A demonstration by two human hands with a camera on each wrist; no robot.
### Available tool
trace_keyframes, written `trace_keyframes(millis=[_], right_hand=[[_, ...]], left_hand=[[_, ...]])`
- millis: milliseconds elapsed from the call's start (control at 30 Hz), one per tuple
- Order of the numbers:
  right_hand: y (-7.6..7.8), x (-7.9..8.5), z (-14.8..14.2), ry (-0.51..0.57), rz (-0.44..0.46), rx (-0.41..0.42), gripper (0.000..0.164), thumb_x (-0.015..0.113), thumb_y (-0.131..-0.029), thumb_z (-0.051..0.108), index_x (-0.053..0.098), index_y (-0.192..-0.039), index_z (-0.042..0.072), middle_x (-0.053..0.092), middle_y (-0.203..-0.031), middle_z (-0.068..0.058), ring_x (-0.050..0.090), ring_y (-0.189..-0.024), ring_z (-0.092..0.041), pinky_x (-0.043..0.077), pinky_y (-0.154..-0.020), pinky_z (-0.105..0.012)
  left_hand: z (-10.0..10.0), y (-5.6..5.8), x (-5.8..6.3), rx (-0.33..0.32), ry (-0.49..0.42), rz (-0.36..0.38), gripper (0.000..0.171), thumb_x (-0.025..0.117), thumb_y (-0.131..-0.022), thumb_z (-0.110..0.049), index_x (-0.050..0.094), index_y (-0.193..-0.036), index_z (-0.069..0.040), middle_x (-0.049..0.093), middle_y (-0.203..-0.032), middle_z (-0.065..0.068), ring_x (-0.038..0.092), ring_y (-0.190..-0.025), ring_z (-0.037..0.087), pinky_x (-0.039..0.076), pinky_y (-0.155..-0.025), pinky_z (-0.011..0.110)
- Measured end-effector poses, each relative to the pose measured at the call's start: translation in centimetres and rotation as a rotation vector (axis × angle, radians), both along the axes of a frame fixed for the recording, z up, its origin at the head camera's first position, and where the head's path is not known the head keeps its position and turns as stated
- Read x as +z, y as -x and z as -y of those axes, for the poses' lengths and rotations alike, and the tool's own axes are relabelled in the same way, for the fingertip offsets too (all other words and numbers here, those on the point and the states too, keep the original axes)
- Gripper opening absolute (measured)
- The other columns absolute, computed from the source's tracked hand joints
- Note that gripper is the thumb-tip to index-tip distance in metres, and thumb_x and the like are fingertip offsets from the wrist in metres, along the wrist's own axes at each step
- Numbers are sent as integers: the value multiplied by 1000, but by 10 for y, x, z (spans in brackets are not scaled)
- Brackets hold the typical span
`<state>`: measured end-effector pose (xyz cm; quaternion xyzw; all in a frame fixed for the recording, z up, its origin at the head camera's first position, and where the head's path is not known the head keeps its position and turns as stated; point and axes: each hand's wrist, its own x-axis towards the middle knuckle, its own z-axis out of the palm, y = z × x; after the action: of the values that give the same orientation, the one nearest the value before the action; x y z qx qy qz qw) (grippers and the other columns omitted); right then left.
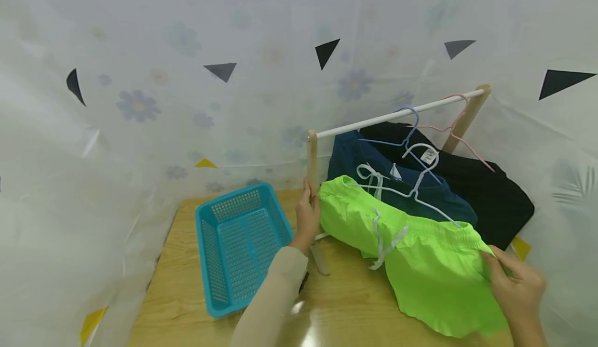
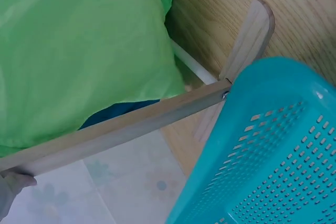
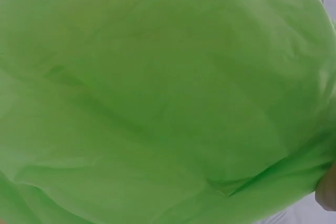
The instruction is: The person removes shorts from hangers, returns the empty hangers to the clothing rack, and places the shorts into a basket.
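Observation:
Neon green shorts (image 1: 444, 264) with white drawstrings hang on a white hanger (image 1: 415, 191) at the front of a small clothes rack. My right hand (image 1: 518, 279) pinches their right side near the waistband. In the right wrist view the green cloth (image 3: 168, 93) fills nearly everything, with a fingertip (image 3: 328, 190) at its right edge. At the rack's near end, my left hand (image 1: 307, 219) grips the wooden post (image 1: 312, 155). A digit of it (image 2: 20, 181) shows against that post in the left wrist view, beside the shorts.
Behind the shorts hang a dark blue garment (image 1: 345, 155) on a blue hanger and a black garment (image 1: 504, 196) by a pink hanger (image 1: 452, 126). The rack's white rod (image 1: 359, 124) runs above them. A turquoise basket (image 1: 202, 243) stands left on the wooden table (image 1: 163, 295).

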<state>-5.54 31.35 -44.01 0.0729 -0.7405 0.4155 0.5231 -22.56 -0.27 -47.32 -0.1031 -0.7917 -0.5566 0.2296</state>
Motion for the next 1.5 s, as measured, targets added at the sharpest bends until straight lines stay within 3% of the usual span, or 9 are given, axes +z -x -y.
trace_keyframes(millis=[333, 500, 700, 833, 900, 1000, 1167, 1300, 1500], right_hand=[[-34, -9, -3, 18, 211, 42, 13, 65, -70, -16, 69, -82, -12, 61, -86, 32, 57, -79, 19, 40, -70, 2], [-40, -15, 0, 12, 282, 56, 15, 66, -70, -16, 68, -84, -12, 61, -88, 33, 58, -81, 18, 41, -71, 2], [-30, -18, 8, 55, 316, 144, 18, 65, -67, -20, 67, -85, -15, 66, -86, 23, 62, -77, 10, 45, -69, -3], [-4, -48, -9, 18, 210, 262, 18, 67, -67, -17, 68, -85, -13, 70, -87, 13, 64, -79, 6, 46, -70, -4], [8, -54, -13, 20, 186, 317, 20, 68, -67, -16, 69, -87, -11, 71, -87, 9, 64, -79, 5, 46, -70, -4], [16, -32, 4, -3, 198, 374, 19, 66, -69, -16, 69, -86, -9, 70, -89, 12, 64, -80, 6, 47, -70, -5], [28, 9, 39, -61, 215, 457, 24, 62, -71, -19, 71, -86, -3, 66, -93, 23, 62, -82, 10, 47, -70, -4], [41, 13, 47, -54, 218, 500, 34, 62, -71, -19, 72, -88, 9, 66, -93, 23, 61, -84, 10, 46, -71, -4], [55, 10, 59, -40, 215, 569, 36, 62, -69, -21, 73, -88, 8, 66, -92, 20, 62, -84, 9, 45, -73, -3]], left_hand=[[20, -7, 4, -138, 82, 38, 54, 50, -91, -5, 26, -138, 7, 38, -138, 22, 42, -125, 33, 44, -95, 41], [33, -21, -1, -238, 24, 14, 49, 44, -95, -10, 28, -137, 8, 30, -143, 22, 33, -130, 36, 35, -102, 45], [53, -43, 0, -233, 131, -158, 51, 41, -95, -33, 45, -128, 7, 45, -131, 25, 49, -117, 37, 42, -95, 47], [70, -50, 8, -248, 235, -171, 64, 36, -90, -50, 55, -119, 4, 60, -116, 21, 60, -104, 33, 49, -87, 42], [79, -52, 14, -240, 299, -140, 66, 35, -88, -54, 58, -114, 2, 65, -107, 18, 62, -98, 29, 51, -82, 38], [90, -56, 22, -192, 421, -107, 68, 32, -85, -59, 61, -109, -3, 67, -98, 12, 64, -85, 23, 51, -69, 33], [99, -63, 32, -46, 593, -270, 67, 25, -85, -60, 61, -100, -5, 68, -84, 6, 63, -69, 18, 48, -56, 28], [100, -67, 36, 34, 612, -423, 60, 26, -89, -55, 61, -91, -6, 65, -74, 4, 57, -57, 13, 40, -46, 20], [101, -74, 42, 24, 604, -464, 60, 24, -92, -51, 64, -90, -6, 67, -74, 5, 57, -52, 11, 39, -42, 18]])
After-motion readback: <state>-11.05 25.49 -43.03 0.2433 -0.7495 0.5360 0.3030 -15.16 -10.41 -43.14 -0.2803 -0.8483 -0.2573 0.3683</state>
